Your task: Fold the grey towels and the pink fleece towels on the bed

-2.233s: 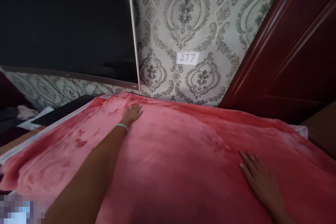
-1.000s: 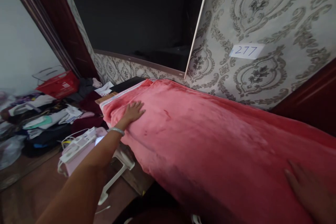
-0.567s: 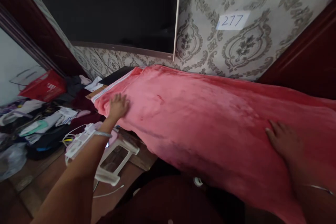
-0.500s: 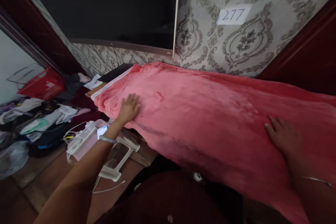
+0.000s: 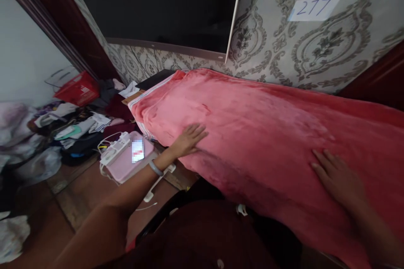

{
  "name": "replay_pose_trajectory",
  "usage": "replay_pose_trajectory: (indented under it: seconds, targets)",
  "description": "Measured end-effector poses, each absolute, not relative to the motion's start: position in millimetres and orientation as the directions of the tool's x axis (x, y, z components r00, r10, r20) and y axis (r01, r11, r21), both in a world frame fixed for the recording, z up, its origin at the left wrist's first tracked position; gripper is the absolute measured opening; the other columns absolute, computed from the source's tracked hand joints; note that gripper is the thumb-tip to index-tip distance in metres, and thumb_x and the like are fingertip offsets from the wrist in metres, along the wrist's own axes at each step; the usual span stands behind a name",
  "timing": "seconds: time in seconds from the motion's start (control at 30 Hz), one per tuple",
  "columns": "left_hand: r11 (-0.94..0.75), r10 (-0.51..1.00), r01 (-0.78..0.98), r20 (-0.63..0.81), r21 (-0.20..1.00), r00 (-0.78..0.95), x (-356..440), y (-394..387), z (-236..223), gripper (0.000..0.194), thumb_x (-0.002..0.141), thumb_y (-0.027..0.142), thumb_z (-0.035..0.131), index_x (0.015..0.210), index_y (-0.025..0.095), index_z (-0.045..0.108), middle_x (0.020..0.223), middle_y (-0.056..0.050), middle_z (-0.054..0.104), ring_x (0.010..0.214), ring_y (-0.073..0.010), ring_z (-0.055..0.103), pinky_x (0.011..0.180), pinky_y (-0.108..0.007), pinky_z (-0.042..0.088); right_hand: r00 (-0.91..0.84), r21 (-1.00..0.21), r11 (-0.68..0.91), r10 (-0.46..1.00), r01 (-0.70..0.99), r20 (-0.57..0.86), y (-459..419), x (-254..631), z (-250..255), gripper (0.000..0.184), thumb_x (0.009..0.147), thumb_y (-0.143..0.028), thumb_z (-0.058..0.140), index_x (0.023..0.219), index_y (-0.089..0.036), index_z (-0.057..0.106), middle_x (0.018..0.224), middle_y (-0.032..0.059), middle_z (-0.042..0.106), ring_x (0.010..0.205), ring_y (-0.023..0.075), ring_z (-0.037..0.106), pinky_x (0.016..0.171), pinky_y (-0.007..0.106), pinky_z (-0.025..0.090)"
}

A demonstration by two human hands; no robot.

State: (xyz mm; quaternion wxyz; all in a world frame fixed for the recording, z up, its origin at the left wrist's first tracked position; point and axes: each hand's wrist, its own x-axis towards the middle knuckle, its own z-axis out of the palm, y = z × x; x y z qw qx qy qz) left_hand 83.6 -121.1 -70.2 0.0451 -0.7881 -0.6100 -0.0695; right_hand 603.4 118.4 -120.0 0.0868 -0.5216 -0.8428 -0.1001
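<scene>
A pink plush blanket (image 5: 252, 130) lies spread over a long surface against the wall, its folded, layered end at the left. My left hand (image 5: 188, 139) rests flat on the blanket near its front left part, fingers spread, with a pale bangle on the wrist. Farther right, my right hand (image 5: 339, 176) also lies on the blanket, open, its fingers pointing up and to the left. Neither hand grips anything. What supports the blanket is mostly hidden beneath it.
A dark television (image 5: 158, 4) hangs above the blanket. At the left stand a pink box (image 5: 121, 168) bearing a power strip (image 5: 115, 149) and a lit phone (image 5: 138, 151). Piled clothes (image 5: 78, 130) and a red basket (image 5: 78, 89) lie beyond. A paper marked 277 (image 5: 315, 6) is on the wall.
My left hand has slid rightward across the blanket, away from its folded left end. My right hand has shifted slightly left and down on the blanket. The view has turned left.
</scene>
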Motion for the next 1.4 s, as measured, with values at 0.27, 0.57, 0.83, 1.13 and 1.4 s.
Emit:
replay_pose_trajectory:
  seconds: [0.27,0.57,0.83,1.13,1.4]
  targets:
    - [0.141,0.982,0.99,0.124,0.024,-0.142,-47,-161,-35,0.067,0.096,0.034,0.055,0.158,0.012,0.039,0.164,-0.019,0.039,0.153,-0.0312,0.034,0.125,-0.049,0.024,-0.421,-0.065,0.444,0.879,0.894,0.224,107,596,-106,0.083,0.095,-0.06,0.005,0.154,-0.021,0.049,0.162,0.0127,0.043,0.152,0.0322,0.034,0.118,0.056,0.037]
    - [0.412,0.901,0.909,0.169,-0.054,-0.399,-74,-174,12,0.047,0.096,0.043,0.066,0.135,0.018,0.059,0.139,-0.012,0.059,0.12,-0.0277,0.062,0.1,-0.053,0.055,-0.371,-0.072,0.395,0.901,0.916,0.226,95,581,-91,0.078,0.097,-0.06,0.01,0.151,-0.023,0.052,0.161,0.0109,0.045,0.148,0.0316,0.04,0.115,0.058,0.04]
    - [0.056,0.988,0.997,0.142,0.047,-0.062,54,-99,-6,0.055,0.102,0.025,0.04,0.157,0.022,0.042,0.166,-0.015,0.036,0.156,-0.0293,0.029,0.124,-0.056,0.028,-0.348,-0.064,0.361,0.925,0.93,0.155,87,571,-76,0.073,0.1,-0.054,0.014,0.154,-0.02,0.049,0.164,0.011,0.039,0.151,0.0306,0.035,0.117,0.057,0.037]
    - [-0.045,0.997,0.99,0.071,0.135,0.035,133,-61,-41,0.062,0.103,0.053,0.038,0.157,0.023,0.044,0.167,-0.014,0.035,0.156,-0.0344,0.028,0.124,-0.06,0.024,-0.337,-0.038,0.345,0.93,0.938,0.149,84,562,-68,0.059,0.104,-0.045,0.026,0.156,-0.026,0.047,0.165,0.0083,0.039,0.152,0.0291,0.034,0.118,0.056,0.037]
    - [0.445,0.893,0.895,0.073,-0.011,-0.443,38,-91,-2,0.071,0.102,0.046,0.013,0.157,0.008,0.038,0.168,-0.018,0.03,0.155,-0.0372,0.028,0.118,-0.064,0.029,-0.302,-0.161,0.312,0.95,0.936,0.083,84,557,-56,0.059,0.107,-0.052,0.027,0.16,-0.03,0.04,0.17,0.0045,0.029,0.156,0.0314,0.023,0.124,0.057,0.024]
